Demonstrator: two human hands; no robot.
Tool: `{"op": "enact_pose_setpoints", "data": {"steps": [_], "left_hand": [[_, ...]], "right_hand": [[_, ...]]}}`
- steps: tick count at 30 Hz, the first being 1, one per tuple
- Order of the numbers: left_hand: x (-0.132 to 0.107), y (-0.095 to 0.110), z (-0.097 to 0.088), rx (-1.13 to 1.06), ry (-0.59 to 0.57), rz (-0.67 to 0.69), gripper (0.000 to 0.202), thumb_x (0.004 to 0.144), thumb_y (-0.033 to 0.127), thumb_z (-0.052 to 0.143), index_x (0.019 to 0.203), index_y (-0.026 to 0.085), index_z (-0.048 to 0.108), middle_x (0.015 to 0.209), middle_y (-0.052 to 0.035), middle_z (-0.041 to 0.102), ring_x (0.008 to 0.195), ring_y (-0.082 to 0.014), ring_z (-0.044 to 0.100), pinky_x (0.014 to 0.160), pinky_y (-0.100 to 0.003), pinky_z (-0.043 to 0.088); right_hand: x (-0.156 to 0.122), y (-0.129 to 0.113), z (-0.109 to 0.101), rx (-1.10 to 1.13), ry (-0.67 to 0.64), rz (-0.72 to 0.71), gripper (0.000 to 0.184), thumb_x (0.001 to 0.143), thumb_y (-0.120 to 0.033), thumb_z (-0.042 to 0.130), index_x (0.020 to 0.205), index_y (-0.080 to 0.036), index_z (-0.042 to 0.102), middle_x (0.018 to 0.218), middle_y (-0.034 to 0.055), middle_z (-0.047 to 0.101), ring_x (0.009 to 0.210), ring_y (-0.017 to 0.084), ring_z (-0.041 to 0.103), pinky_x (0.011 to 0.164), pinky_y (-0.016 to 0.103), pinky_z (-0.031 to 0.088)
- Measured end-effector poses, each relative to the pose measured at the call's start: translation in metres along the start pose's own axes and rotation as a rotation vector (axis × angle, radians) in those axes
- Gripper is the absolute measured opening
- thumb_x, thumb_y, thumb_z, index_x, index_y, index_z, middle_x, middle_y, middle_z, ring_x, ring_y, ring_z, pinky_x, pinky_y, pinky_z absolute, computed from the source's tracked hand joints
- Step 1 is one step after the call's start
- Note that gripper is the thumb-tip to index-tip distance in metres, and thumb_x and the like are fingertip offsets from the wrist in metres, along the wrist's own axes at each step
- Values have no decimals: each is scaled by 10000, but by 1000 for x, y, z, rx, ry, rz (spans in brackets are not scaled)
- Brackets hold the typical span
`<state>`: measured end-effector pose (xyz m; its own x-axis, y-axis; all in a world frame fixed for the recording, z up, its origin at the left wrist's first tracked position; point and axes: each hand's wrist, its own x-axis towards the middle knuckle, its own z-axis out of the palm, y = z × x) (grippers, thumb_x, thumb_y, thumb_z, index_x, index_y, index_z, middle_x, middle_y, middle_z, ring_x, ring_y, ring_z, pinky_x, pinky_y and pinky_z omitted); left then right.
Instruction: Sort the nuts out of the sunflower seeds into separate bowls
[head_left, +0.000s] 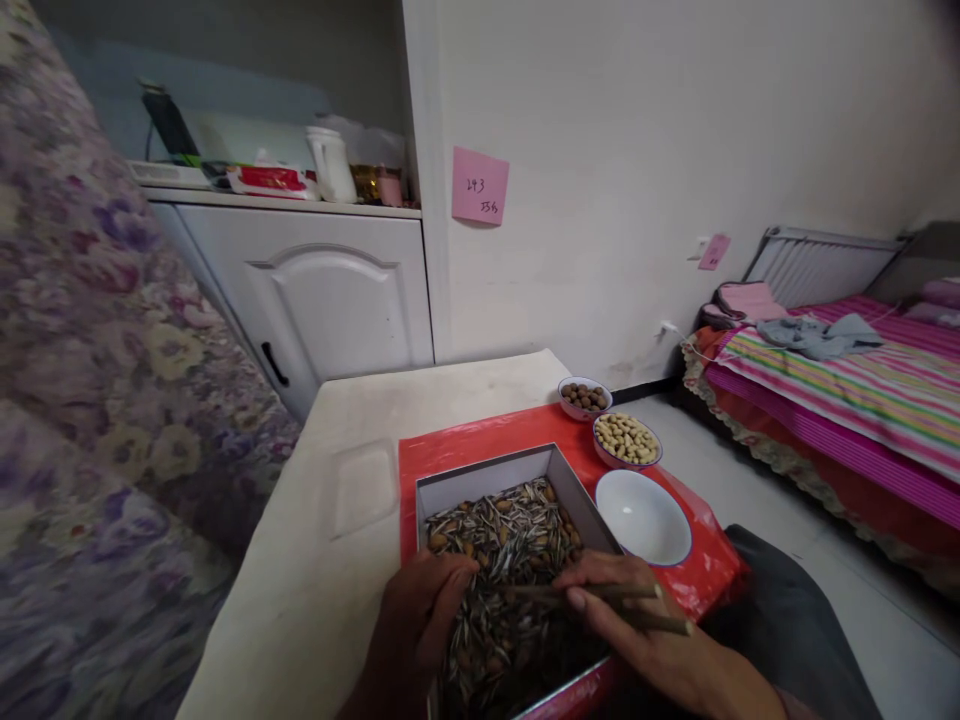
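Note:
A shallow open box holds striped seeds that look like sunflower seeds, with brown almonds mixed in. My left hand is closed at the box's left wall, thumb and forefinger over the rim. Over the box's right side, my right hand grips a pair of wooden chopsticks. Their tips point left into the seeds, near my left thumb. Whether anything is between the tips I cannot make out. A white bowl with nothing in it stands right of the box.
Behind the white bowl are a bowl of pale tan nuts and a bowl of round brown nuts. Red plastic sheeting lies under the box on a pale table. A floral curtain hangs left; a bed stands right.

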<state>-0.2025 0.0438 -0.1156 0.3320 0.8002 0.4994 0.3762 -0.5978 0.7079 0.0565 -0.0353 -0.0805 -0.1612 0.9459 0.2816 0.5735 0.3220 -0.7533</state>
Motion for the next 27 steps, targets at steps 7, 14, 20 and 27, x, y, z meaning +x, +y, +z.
{"op": "enact_pose_setpoints", "data": {"steps": [7, 14, 20, 27], "left_hand": [[1, 3, 1, -31, 0, -28, 308, 944, 370, 471, 879, 205, 723, 786, -38, 710, 722, -167, 633, 680, -257, 484], [0, -1, -1, 16, -38, 25, 285, 958, 310, 449, 896, 205, 707, 791, -26, 713, 724, -154, 638, 685, -252, 478], [1, 3, -1, 16, -33, 18, 282, 949, 317, 461, 885, 207, 713, 783, -24, 716, 724, -156, 642, 673, -245, 478], [1, -1, 2, -25, -8, -40, 325, 948, 337, 443, 916, 197, 734, 828, -41, 732, 754, -173, 663, 704, -262, 497]], "right_hand": [[4, -18, 4, 418, -192, 267, 302, 941, -446, 541, 892, -192, 697, 714, 11, 670, 539, 126, 597, 494, 227, 506], [19, -21, 25, 250, -149, 116, 204, 943, -324, 558, 971, -239, 741, 894, 29, 725, 839, 195, 683, 740, 288, 553], [22, 6, 14, 92, 153, 90, 221, 962, -353, 529, 945, -232, 713, 892, 31, 717, 845, 200, 675, 769, 306, 545], [14, 19, 12, 30, 353, 75, 227, 963, -371, 518, 973, -211, 678, 871, 43, 680, 784, 192, 642, 700, 278, 512]]}}
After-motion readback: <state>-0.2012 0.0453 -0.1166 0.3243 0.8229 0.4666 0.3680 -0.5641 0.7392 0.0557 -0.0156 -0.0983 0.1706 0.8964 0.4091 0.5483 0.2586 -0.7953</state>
